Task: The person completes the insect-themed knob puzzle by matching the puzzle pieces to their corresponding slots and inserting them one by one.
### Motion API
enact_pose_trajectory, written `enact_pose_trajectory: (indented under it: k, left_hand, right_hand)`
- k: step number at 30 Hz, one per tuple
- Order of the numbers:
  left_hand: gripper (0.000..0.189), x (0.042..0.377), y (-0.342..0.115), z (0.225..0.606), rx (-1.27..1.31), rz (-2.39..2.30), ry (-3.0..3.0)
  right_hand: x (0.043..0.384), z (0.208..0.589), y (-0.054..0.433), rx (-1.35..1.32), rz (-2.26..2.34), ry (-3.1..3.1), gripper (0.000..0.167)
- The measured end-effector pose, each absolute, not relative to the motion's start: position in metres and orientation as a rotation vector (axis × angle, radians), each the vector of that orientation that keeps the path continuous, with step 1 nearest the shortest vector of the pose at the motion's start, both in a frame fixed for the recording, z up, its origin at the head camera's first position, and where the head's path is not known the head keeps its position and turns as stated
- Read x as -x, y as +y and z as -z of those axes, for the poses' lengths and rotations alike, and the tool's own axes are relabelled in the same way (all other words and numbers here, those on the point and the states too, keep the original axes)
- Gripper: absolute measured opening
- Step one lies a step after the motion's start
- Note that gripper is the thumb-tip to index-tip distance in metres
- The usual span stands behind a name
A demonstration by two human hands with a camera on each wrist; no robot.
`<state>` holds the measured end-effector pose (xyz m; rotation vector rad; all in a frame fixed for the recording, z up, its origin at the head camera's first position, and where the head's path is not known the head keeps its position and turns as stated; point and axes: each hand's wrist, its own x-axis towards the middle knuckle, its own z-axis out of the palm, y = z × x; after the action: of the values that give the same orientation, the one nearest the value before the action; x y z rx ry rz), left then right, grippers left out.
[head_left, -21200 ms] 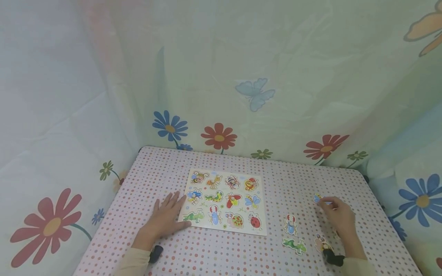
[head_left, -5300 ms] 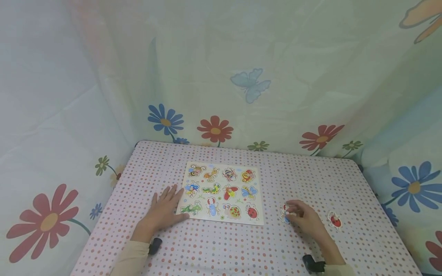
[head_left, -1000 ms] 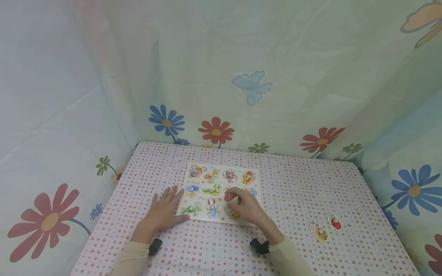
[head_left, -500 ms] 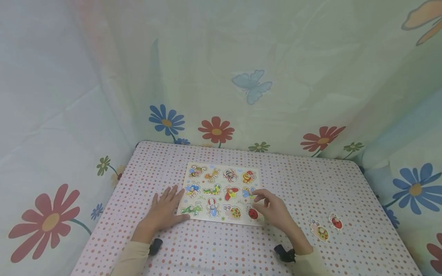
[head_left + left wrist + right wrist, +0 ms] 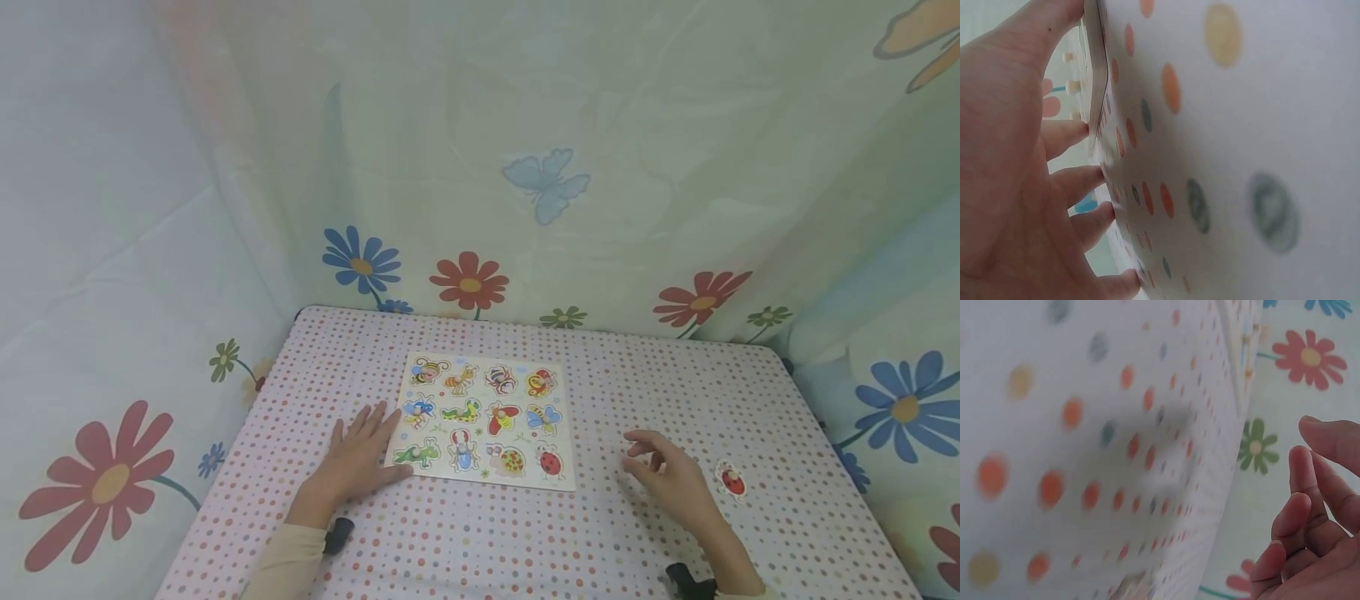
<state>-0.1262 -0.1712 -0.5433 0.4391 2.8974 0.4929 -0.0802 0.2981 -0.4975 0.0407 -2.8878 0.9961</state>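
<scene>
A wooden puzzle board (image 5: 525,479) with colourful insect pictures lies on the table; small pegs (image 5: 1072,87) stand up from it in the left wrist view. My left hand (image 5: 356,462) is spread flat along its left edge, thumb at the near corner, fingertips touching board and cloth. To the right of the board my right hand (image 5: 671,483) hovers over the cloth, fingers loosely bent, thumb apart from the fingertips, holding nothing. A ladybug piece (image 5: 731,481) lies beyond it to the right. The snail piece is hidden in the head view, where my right hand and wrist now cover its spot.
The table (image 5: 465,550) wears a dotted cloth, and its far edge meets a flower-printed curtain (image 5: 637,167). At the bottom of the right wrist view a small blurred thing (image 5: 1132,587) shows; its kind is unclear.
My right hand has moved from over the board out to the right. Much earlier, beetle and grasshopper pieces lay on the cloth; they are gone from there. My left hand has stayed put.
</scene>
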Motion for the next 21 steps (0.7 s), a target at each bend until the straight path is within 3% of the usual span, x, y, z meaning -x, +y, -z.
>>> enact_pose_trajectory:
  k: [9,21]
  left_hand:
    - [0.098,0.129,-0.172,0.545,-0.431,-0.492,2.882]
    - [0.098,0.128,-0.171,0.546,-0.415,-0.507,2.886]
  right_hand:
    - [0.061,0.508,0.344,0.156,-0.917,-2.900,0.041]
    - [0.054,0.522,0.375,0.539,-1.156,-2.925,0.060]
